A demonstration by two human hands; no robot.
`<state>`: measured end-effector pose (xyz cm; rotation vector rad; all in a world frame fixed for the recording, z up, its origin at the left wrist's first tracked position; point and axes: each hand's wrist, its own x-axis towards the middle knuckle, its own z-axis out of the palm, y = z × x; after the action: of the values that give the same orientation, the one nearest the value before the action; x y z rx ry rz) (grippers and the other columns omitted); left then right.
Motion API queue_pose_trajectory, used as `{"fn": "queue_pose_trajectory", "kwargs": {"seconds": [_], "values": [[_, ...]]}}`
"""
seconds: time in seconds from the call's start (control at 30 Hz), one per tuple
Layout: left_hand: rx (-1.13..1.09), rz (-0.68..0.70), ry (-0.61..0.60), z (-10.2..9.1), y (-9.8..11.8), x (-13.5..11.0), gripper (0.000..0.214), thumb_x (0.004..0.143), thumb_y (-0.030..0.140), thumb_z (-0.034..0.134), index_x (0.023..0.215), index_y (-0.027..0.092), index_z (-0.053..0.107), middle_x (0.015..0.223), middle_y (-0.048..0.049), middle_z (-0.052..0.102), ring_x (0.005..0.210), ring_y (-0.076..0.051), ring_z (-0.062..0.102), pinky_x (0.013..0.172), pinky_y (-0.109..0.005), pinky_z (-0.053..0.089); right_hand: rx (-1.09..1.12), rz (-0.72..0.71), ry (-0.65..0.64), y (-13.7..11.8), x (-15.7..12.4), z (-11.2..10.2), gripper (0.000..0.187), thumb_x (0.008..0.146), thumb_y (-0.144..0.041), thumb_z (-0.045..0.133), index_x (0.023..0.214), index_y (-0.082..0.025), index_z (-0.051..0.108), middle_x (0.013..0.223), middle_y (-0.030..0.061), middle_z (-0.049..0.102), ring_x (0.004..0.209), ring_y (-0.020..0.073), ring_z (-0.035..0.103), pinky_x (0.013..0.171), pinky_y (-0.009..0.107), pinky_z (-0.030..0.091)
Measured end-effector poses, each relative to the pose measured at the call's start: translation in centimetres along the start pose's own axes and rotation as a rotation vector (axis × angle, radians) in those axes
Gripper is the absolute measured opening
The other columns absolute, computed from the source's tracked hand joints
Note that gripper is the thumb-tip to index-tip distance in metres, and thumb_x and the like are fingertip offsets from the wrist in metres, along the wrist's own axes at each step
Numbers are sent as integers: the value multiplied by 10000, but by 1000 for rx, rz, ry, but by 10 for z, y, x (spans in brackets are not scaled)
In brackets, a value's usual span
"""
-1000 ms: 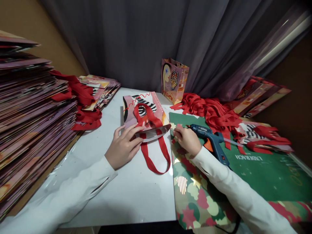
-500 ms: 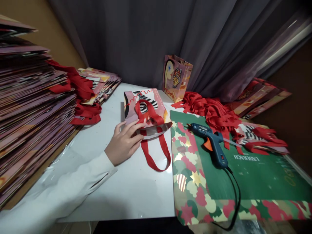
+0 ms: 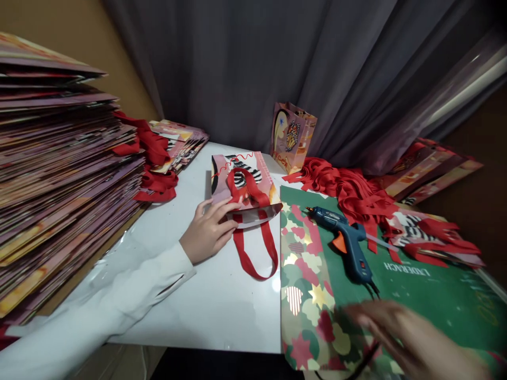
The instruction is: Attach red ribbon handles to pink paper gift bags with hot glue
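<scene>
Two hands show, and only one is on the work: my left hand (image 3: 209, 232) lies flat on the near edge of the flat gift bag (image 3: 242, 184), fingers (image 3: 224, 208) spread and pressing, holding nothing; the bag sits on the white desk (image 3: 214, 306), toward its back and just left of the green wrapping sheet (image 3: 428, 295); its red ribbon handle (image 3: 255, 250) loops out toward me over the desk, with a second handle lying across the printed face.

My right hand (image 3: 400, 332) is a blur low in the view, over the patterned margin of the sheet, near the cord of the blue glue gun (image 3: 346, 243); I cannot tell how its fingers are set; they look loosely open, with nothing in them that I can make out; the gun lies on its side on the sheet, nozzle toward the bag, untouched.

To hold this well, I judge the left palm should keep even weight on the bag's mouth so it does not slide on the glossy desk; fingertips should stay off the ribbon ends, where any fresh glue would be hot; the right hand should mind the cord.

Beyond lie loose red ribbons (image 3: 348, 184), an upright bag (image 3: 292, 137), and a tall stack of flat bags (image 3: 59, 174) at my left.
</scene>
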<state>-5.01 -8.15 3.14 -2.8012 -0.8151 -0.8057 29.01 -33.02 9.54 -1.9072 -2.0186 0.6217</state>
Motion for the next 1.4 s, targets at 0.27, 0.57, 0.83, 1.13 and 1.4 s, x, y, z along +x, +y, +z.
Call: {"fn": "queue_pose_trajectory", "kwargs": {"seconds": [0.27,0.57,0.83,1.13,1.4], "values": [[-3,13,-7,0,-2,-1,206,922,181,500,955,233,697,1382,-94,556,1324,-302,455,1047,-570,320,-490,-246,-11,-67,162,28,318,913,-113,414,1158,-169,610,859,93,728,724,231,684,611,302,457],[78,15,42,7,-7,1,223,862,49,530,969,205,649,1312,-78,625,1222,-285,549,986,-525,367,-466,-69,101,-57,196,52,223,962,-218,421,851,-210,614,823,40,724,740,189,679,549,291,286],[278,114,31,15,-6,3,261,920,119,512,1120,218,648,1380,-73,576,1266,-272,494,1027,-502,349,-241,-80,87,-41,189,57,211,943,-178,437,913,-210,644,885,46,731,807,191,675,624,267,363],[372,58,117,28,0,-6,234,911,236,570,1121,280,662,1488,-16,459,1347,-254,323,1112,-434,257,-103,-169,85,-37,171,59,201,915,-157,468,909,-208,662,877,58,732,829,214,673,711,290,443],[364,5,77,29,2,-2,273,920,234,537,1157,287,663,1516,-58,391,1377,-305,241,1087,-500,265,-24,-243,131,-37,163,62,204,886,-99,469,906,-186,653,922,58,710,847,197,649,762,287,458]]}}
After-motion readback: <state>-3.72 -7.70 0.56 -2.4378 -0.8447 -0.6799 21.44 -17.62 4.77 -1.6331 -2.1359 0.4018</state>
